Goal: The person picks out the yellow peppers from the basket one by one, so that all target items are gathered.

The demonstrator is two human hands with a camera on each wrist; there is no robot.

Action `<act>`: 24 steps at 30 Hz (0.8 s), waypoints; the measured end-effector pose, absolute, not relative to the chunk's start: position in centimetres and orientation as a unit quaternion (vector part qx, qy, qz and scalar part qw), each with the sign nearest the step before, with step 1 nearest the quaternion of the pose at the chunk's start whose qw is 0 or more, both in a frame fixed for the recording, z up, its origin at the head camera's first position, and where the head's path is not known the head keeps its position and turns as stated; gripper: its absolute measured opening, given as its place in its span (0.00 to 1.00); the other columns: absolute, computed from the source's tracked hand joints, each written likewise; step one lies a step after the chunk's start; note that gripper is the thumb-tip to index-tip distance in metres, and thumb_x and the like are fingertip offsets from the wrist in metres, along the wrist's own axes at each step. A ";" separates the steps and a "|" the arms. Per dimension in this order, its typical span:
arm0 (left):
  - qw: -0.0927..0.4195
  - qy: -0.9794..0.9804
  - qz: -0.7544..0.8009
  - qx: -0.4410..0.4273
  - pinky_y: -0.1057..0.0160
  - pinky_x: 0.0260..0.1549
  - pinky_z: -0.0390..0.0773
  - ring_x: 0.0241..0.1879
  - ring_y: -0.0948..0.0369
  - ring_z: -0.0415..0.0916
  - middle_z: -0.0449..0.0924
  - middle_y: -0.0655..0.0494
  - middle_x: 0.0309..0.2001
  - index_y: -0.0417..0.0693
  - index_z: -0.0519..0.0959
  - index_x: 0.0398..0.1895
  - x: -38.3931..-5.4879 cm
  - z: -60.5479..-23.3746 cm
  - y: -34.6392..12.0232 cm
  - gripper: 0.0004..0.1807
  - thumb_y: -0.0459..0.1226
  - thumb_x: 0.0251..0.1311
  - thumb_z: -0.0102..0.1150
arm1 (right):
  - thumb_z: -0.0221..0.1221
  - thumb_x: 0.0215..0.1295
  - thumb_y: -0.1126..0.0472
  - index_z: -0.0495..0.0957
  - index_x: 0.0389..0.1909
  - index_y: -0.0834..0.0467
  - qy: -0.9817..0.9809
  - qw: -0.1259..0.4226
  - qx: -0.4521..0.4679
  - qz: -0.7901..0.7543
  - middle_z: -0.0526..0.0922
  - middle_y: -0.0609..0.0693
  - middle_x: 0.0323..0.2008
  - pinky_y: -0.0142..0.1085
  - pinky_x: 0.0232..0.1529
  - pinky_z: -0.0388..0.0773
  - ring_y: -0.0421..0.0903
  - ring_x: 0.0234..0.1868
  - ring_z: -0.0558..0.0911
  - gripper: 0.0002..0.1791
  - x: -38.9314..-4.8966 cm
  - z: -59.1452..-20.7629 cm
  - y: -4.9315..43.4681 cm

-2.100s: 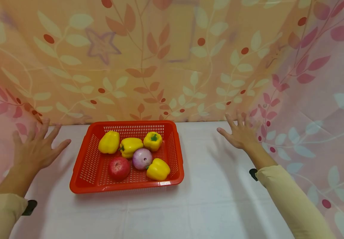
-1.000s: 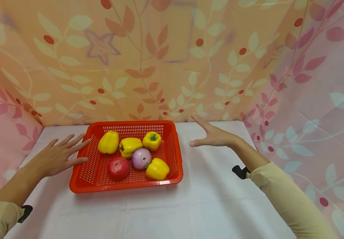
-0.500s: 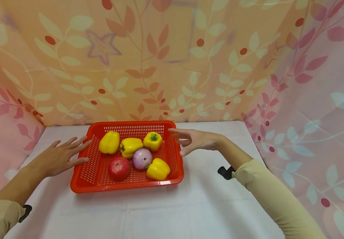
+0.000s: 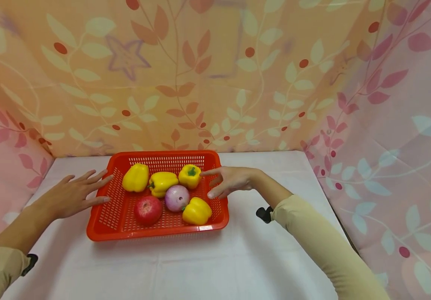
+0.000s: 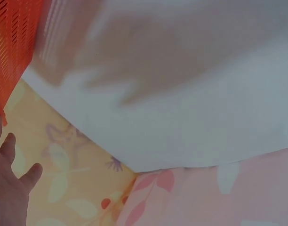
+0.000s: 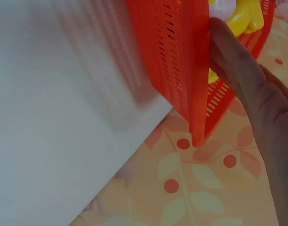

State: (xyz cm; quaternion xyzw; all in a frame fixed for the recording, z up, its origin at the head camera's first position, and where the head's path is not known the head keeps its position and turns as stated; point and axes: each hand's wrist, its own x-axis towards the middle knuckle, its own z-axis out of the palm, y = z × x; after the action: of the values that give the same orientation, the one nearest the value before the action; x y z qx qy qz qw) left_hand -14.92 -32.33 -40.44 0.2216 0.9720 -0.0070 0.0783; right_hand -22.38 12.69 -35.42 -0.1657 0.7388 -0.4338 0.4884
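Observation:
A red plastic basket (image 4: 155, 233) holds several yellow bell peppers, among them one at the back right (image 4: 190, 176) and one at the front right (image 4: 197, 211). Between the peppers lies a purple onion (image 4: 177, 198), with a red pomegranate (image 4: 148, 210) to its left. My right hand (image 4: 234, 181) reaches over the basket's right rim, fingers spread and holding nothing, fingertips close to the back right pepper. My left hand (image 4: 73, 195) hovers at the left rim with straight fingers; whether it touches the rim is unclear. In the right wrist view, the right hand (image 6: 257, 89) partly hides the basket's contents.
A white cloth (image 4: 155, 271) covers the table under the basket. Patterned curtains stand at the back (image 4: 208, 83) and along both sides. Each wrist wears a dark strap-mounted piece.
From the right side, my right hand has moved left over the basket's rim. My left hand came in to the left rim earlier and then stayed there. The basket and its contents stay put.

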 end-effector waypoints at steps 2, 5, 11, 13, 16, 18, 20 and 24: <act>0.080 0.973 -0.002 0.216 0.27 0.54 0.47 0.65 0.38 0.50 0.54 0.43 0.69 0.59 0.50 0.72 -15.0 -40.4 -32.3 0.46 0.66 0.53 0.48 | 0.68 0.51 0.56 0.58 0.68 0.51 0.732 0.499 -0.154 -0.438 0.67 0.60 0.61 0.50 0.50 0.75 0.50 0.50 0.80 0.44 -22.5 -35.6 12.4; 0.082 0.975 0.003 0.206 0.28 0.55 0.47 0.65 0.38 0.50 0.55 0.43 0.69 0.58 0.53 0.71 -15.2 -40.2 -32.2 0.45 0.67 0.53 0.47 | 0.68 0.51 0.56 0.61 0.67 0.52 0.732 0.508 -0.149 -0.429 0.71 0.58 0.57 0.51 0.50 0.74 0.50 0.48 0.80 0.41 -22.7 -35.8 11.9; 0.085 0.978 0.002 0.193 0.28 0.54 0.49 0.65 0.38 0.50 0.57 0.42 0.68 0.55 0.57 0.70 -15.4 -39.9 -31.9 0.45 0.68 0.53 0.45 | 0.71 0.46 0.53 0.65 0.63 0.50 0.746 0.513 -0.151 -0.397 0.74 0.55 0.53 0.50 0.50 0.75 0.53 0.50 0.79 0.41 -22.5 -36.5 10.5; 0.089 0.978 0.007 0.191 0.28 0.54 0.48 0.65 0.38 0.50 0.57 0.42 0.68 0.54 0.57 0.70 -15.4 -39.8 -31.8 0.45 0.68 0.53 0.45 | 0.71 0.45 0.52 0.64 0.63 0.52 0.748 0.515 -0.151 -0.390 0.72 0.56 0.55 0.51 0.48 0.76 0.55 0.52 0.77 0.42 -22.4 -36.9 10.1; 0.093 0.977 0.014 0.190 0.28 0.54 0.48 0.65 0.38 0.49 0.56 0.42 0.68 0.55 0.57 0.70 -15.4 -39.8 -31.7 0.45 0.68 0.52 0.45 | 0.71 0.44 0.51 0.63 0.63 0.55 0.752 0.517 -0.148 -0.381 0.69 0.56 0.56 0.51 0.46 0.77 0.57 0.53 0.75 0.44 -22.1 -37.4 9.5; 0.093 0.977 0.016 0.190 0.28 0.54 0.48 0.65 0.38 0.49 0.56 0.42 0.68 0.55 0.57 0.70 -15.4 -39.9 -31.7 0.45 0.68 0.52 0.45 | 0.71 0.44 0.50 0.62 0.64 0.56 0.754 0.519 -0.146 -0.374 0.67 0.55 0.56 0.52 0.45 0.78 0.57 0.53 0.75 0.45 -22.0 -37.7 9.2; 0.089 0.977 0.016 0.192 0.27 0.54 0.48 0.65 0.38 0.49 0.56 0.42 0.68 0.55 0.57 0.70 -15.3 -40.0 -31.8 0.45 0.68 0.53 0.45 | 0.71 0.44 0.51 0.62 0.64 0.56 0.754 0.524 -0.140 -0.371 0.68 0.54 0.55 0.52 0.44 0.78 0.56 0.53 0.74 0.45 -21.9 -37.9 8.9; 0.083 0.977 0.018 0.198 0.27 0.53 0.49 0.65 0.38 0.50 0.56 0.43 0.68 0.55 0.57 0.70 -15.3 -40.1 -31.8 0.45 0.68 0.53 0.45 | 0.71 0.45 0.51 0.63 0.63 0.56 0.753 0.536 -0.131 -0.359 0.67 0.53 0.55 0.53 0.43 0.78 0.54 0.53 0.73 0.44 -21.9 -38.3 8.6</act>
State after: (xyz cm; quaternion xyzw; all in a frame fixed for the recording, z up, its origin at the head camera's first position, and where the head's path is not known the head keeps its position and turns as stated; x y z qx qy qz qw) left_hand -15.32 -31.80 -40.13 0.1979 0.9766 0.0177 0.0828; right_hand -21.91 8.61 -38.32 -0.1313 0.7528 -0.3587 0.5360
